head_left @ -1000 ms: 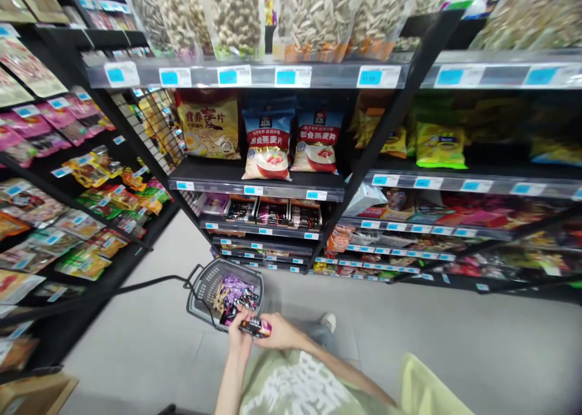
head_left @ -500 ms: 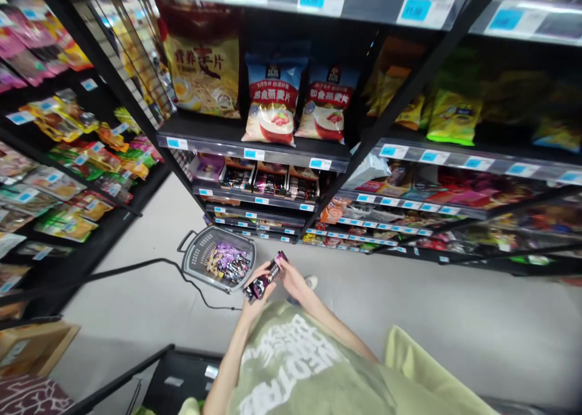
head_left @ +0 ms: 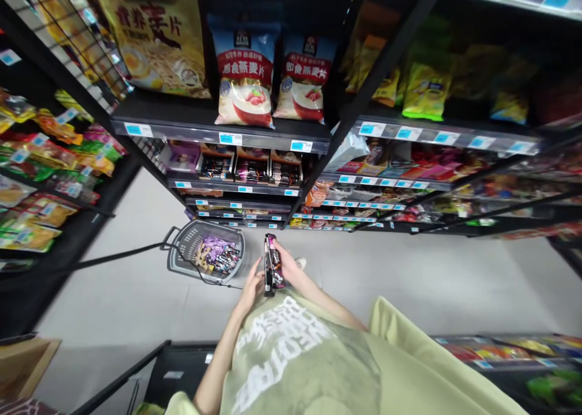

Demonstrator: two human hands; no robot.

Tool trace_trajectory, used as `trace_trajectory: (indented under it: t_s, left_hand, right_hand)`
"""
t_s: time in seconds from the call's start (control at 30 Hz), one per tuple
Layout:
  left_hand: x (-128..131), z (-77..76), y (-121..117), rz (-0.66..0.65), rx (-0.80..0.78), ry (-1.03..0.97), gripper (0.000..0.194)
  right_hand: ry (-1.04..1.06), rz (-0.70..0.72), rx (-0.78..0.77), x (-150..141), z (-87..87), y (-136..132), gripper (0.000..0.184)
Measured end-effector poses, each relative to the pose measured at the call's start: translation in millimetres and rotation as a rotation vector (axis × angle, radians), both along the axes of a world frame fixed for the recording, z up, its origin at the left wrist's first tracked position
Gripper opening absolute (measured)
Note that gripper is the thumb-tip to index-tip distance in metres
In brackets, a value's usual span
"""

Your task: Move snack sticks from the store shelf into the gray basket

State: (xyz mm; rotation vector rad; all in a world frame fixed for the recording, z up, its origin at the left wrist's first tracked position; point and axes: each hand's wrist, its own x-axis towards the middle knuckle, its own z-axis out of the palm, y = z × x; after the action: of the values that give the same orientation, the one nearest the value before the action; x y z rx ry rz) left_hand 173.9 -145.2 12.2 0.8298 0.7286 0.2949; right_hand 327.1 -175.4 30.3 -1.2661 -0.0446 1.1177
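Clamped on bars [head_left: 273,266] w/ R hand [head_left: 288,263]; w/ L hand [head_left: 251,285] just beside, fingers part spread, can't tell if gripping too. Could drop a bar if pinching unevenly or if dealing w/ slick wrappers; over floor [head_left: 136,309] there, right of basket [head_left: 184,254] in view, so poss. landing outside & cracking. Could also snag on cord [head_left: 118,254], seen crossing basket, if reaching that way low. Farther out, on low shelf [head_left: 211,186], look-alike boxed bars [head_left: 252,171]: prob. easy to mix up if judging by wrapper alone
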Motion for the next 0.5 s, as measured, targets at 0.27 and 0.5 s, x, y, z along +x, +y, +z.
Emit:
trace_trajectory:
  t_s: [0.27,0.5]
  left_hand:
    - [6.0,-5.6,6.7,0.233,0.165,0.149,0.055]
    - [-4.9,-5.2,11.5,0.294,0.165,0.205,0.054]
  right_hand:
    - [0.023,0.11,0.12,-19.7,2.5,11.9,0.042]
    - [0.037,0.004,0.03,-18.6,-16.3,10.2,0.043]
